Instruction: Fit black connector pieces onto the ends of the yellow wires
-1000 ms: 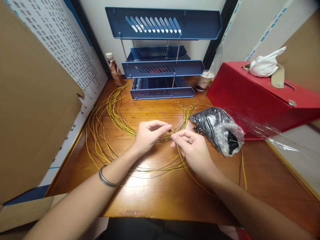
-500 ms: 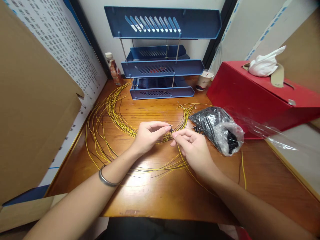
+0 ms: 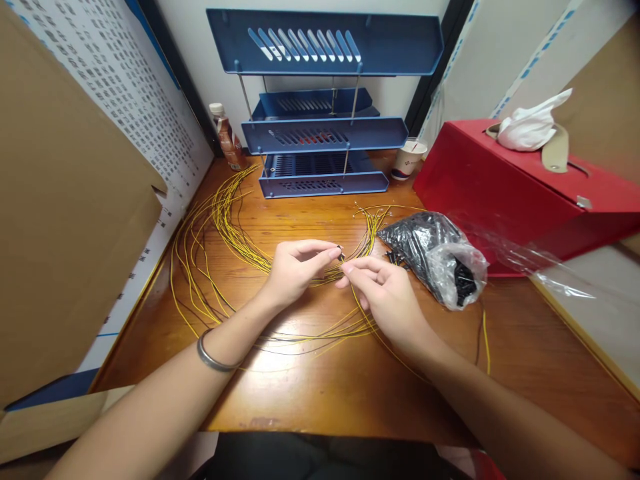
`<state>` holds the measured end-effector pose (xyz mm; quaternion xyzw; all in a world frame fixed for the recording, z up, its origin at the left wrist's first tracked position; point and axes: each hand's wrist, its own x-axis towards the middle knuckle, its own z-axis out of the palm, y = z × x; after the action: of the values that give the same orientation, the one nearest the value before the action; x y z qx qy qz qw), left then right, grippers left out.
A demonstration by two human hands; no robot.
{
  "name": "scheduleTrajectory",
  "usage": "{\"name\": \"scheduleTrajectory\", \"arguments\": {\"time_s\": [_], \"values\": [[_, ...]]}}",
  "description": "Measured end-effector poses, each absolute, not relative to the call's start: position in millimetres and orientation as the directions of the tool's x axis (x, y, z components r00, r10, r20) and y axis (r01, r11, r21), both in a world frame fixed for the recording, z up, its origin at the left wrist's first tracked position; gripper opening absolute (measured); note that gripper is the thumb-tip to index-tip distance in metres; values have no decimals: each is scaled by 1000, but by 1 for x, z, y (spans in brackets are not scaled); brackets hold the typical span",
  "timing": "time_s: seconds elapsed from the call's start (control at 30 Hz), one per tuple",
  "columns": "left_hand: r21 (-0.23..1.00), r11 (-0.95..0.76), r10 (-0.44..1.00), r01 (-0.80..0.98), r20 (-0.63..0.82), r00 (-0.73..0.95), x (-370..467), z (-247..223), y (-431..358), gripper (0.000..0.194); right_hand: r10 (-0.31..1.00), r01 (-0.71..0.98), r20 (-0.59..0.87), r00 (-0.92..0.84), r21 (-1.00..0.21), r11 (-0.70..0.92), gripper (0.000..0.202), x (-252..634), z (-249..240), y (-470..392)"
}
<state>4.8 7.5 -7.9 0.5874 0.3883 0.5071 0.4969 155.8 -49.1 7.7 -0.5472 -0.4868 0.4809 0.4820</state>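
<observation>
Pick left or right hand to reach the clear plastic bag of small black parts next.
Right, likely. The bare right hand is nearer the bag; the bare left hand is farther off, pinching a small black piece. Right grips a thin yellow wire, so may need freeing first.

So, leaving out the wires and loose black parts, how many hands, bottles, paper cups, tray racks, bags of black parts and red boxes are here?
Left hand and right hand: 2
Bottle: 1
Paper cup: 1
Blue three-tier tray rack: 1
Bag of black parts: 1
Red box: 1
Total: 7
</observation>
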Motion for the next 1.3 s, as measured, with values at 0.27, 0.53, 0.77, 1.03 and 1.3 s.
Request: {"name": "scheduleTrajectory", "arguments": {"time_s": [0.27,0.53,0.77,1.03,1.3], "values": [[980,-195,964,-36,198,175,5,-7,8,21,996,116,-55,73,-991,-64,24,158,6,-49],[984,-159,964,-84,173,203,6,-8,9,18,996,122,-47,71,-991,-55,22,157,7,-49],[981,-186,953,-63,195,232,6,-8,7,15,995,74,-65,72,-995,-70,22,157,7,-48],[979,-191,942,-66,201,270,7,-7,5,13,995,69,-53,85,-996,-59,24,156,4,-47],[975,-215,955,-58,222,197,6,-10,10,15,997,87,-41,64,-995,-46,25,158,3,-48]]}}
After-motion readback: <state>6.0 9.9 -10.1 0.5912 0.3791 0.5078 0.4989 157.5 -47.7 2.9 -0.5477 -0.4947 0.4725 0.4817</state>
